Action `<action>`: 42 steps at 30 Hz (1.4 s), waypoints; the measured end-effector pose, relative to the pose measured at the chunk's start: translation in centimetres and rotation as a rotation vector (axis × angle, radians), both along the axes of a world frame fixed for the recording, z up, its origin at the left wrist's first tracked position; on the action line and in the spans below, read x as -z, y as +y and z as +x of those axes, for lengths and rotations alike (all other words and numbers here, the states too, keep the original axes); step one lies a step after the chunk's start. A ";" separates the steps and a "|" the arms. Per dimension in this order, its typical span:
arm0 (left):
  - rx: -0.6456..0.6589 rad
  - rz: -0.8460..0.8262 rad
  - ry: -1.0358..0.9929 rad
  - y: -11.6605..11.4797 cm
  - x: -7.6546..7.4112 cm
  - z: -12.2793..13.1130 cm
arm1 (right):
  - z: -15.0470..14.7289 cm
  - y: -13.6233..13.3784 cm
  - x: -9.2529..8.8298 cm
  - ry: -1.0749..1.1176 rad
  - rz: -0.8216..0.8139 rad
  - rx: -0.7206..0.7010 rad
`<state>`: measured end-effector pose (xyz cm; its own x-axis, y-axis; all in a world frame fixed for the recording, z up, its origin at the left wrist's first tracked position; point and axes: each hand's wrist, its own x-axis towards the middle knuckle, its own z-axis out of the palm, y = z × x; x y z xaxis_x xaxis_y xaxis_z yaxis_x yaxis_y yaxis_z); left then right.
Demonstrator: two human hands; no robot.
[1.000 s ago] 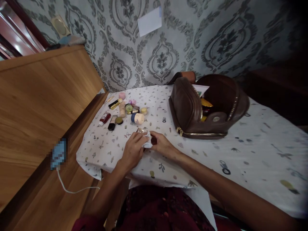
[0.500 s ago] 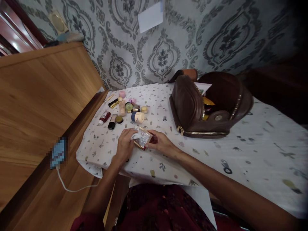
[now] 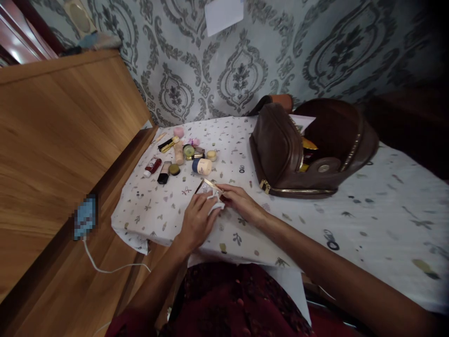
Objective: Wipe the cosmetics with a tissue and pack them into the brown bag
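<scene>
My right hand [image 3: 243, 203] grips a glittery silver makeup case [image 3: 204, 187] with gold edges by its right side, above the front of the table. Bunched under the fingers of my left hand [image 3: 197, 219] is a white tissue [image 3: 219, 204], pressed on the face of the case. Both hands cover much of the case. Just beyond them lies a cream jar with a dark blue lid [image 3: 202, 166]. Farther left are a foundation bottle with a black cap [image 3: 163, 172], a small dark red bottle [image 3: 153, 166] and a beige tube [image 3: 178, 153].
An unzipped brown leather bag [image 3: 280, 154] stands on the right of the patterned tablecloth [image 3: 242, 238], with packets inside. More small cosmetics, among them a pink pot [image 3: 178, 132], lie at the back left. A wooden panel [image 3: 80, 107] borders the left side. A phone [image 3: 85, 216] hangs on a cable.
My left hand has moved the tissue rightward and down across the case's face. The case has turned in my right hand, and the view has shifted slightly.
</scene>
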<state>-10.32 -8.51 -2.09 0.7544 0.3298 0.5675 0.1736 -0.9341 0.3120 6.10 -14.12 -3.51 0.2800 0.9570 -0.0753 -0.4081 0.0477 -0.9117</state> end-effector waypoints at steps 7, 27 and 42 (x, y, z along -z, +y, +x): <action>0.071 0.047 0.024 -0.2 0.5 0.1 | 0.3 0.0 0.7 -0.076 0.003 -0.008; -0.324 -0.227 -0.031 3.9 -0.2 0.2 | 0.3 0.0 0.6 -0.117 0.013 -0.061; -0.090 -0.166 0.004 -0.2 -0.3 -0.1 | 0.2 -0.1 0.5 -0.090 -0.003 -0.041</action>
<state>-10.46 -8.67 -1.82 0.7199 0.4850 0.4964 0.2557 -0.8503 0.4600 6.35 -14.24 -4.05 0.2462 0.9677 -0.0545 -0.3260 0.0298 -0.9449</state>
